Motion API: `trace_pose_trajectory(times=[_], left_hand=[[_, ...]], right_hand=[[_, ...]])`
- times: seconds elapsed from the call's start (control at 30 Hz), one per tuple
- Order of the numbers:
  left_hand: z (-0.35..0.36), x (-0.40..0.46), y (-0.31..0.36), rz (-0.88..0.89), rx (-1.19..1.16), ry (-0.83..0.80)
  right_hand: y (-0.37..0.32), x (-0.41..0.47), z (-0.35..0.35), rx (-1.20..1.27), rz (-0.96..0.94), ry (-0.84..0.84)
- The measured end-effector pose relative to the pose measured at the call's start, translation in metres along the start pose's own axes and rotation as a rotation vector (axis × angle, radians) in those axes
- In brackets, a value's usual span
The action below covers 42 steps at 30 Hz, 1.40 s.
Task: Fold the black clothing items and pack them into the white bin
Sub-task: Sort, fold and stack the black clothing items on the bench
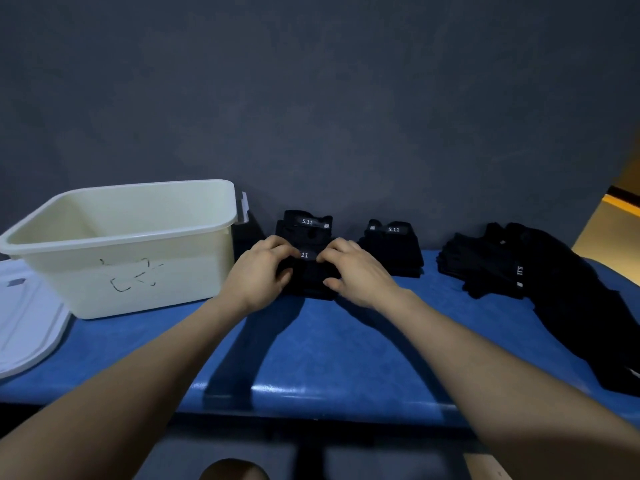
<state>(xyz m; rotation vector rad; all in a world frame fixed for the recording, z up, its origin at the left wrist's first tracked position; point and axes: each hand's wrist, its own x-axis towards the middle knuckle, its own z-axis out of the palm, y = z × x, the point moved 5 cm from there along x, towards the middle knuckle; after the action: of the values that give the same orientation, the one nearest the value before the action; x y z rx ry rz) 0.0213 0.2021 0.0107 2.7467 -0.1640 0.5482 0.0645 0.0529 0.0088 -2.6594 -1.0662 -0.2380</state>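
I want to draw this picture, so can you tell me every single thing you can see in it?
bin: one, white, open, on the left of the table, with black scribbles on its front.
lid: one, white, flat on the table left of the bin.
folded clothes: one small black bundle, middle of the table, under both hands.
stacks: two, black, folded, at the back by the wall, with white 5.11 labels.
pile: one, black, loose, on the right of the table.
table: one, blue.
wall: grey, behind the table.
left hand: gripping the bundle's left side.
right hand: gripping its right side.
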Motion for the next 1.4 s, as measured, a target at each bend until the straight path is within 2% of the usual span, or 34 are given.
trace_pose_trajectory(times=[0.37, 0.63, 0.83, 1.2, 1.3, 1.4], left_hand=[[0.026, 0.03, 0.071, 0.102, -0.065, -0.047], [0.089, 0.059, 0.158, 0.182, -0.131, -0.192], [0.138, 0.08, 0.207, 0.209, -0.138, -0.287], [0.178, 0.105, 0.221, 0.193, -0.144, -0.327], [0.178, 0.106, 0.22, 0.185, -0.154, -0.324], [0.171, 0.105, 0.22, 0.168, -0.188, -0.296]], right_hand=[[0.064, -0.04, -0.032, -0.01, 0.188, 0.035], [0.157, -0.098, -0.045, -0.095, 0.476, 0.037], [0.218, -0.135, -0.051, -0.205, 0.601, 0.04], [0.255, -0.138, -0.044, -0.256, 0.635, 0.154], [0.258, -0.136, -0.047, -0.19, 0.639, 0.132], [0.256, -0.135, -0.056, -0.009, 0.663, 0.184]])
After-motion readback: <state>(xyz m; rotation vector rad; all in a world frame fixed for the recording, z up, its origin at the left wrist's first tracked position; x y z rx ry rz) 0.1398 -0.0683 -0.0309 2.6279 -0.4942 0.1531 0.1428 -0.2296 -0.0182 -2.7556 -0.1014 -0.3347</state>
